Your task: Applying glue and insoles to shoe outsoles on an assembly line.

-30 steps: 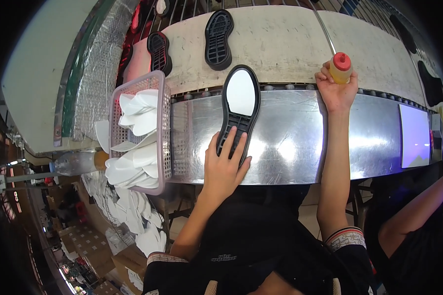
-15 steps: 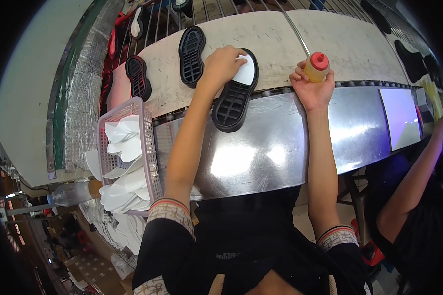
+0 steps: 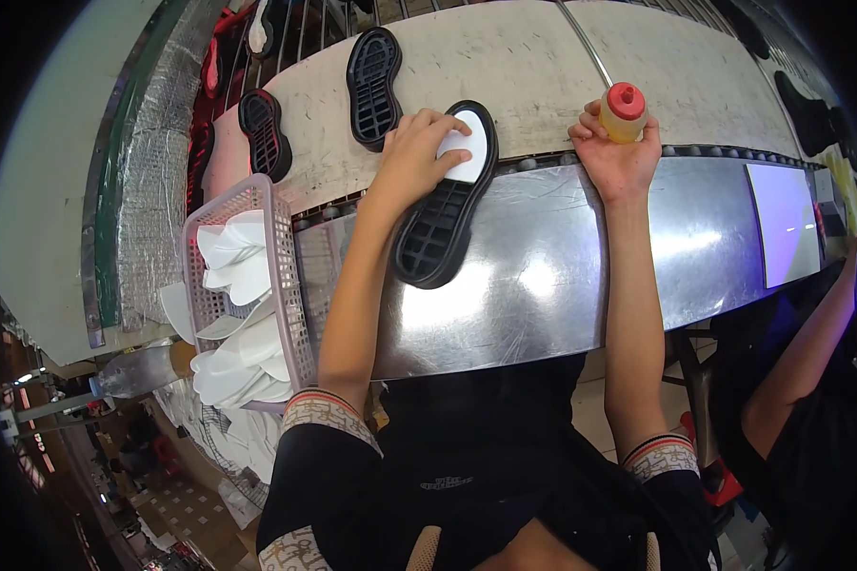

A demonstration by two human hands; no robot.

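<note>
A black shoe sole (image 3: 431, 243) with a gridded inside lies at a slant across the conveyor edge and the metal worktop. My left hand (image 3: 415, 157) grips it from the left side. Its thumb and a finger press on a white pad (image 3: 468, 164) set in the sole's far end; the other fingers are partly hidden. My right hand (image 3: 619, 157), palm up over the conveyor edge, holds a small squeeze bottle (image 3: 625, 116) with a red cap and yellowish liquid. The bottle's cap points up.
Two other black soles, one nearer (image 3: 375, 90) and one farther left (image 3: 265, 135), rest on the pale conveyor (image 3: 533, 71). A lilac basket (image 3: 281, 190) of white pads stands left. A white sheet (image 3: 783, 224) covers the right worktop (image 3: 514, 324). Another person's arm (image 3: 800, 352) is at right.
My left hand and the gridded sole have come nearer to me, onto more of the metal worktop. The bottle stays in my right hand, which has shifted slightly right in view.
</note>
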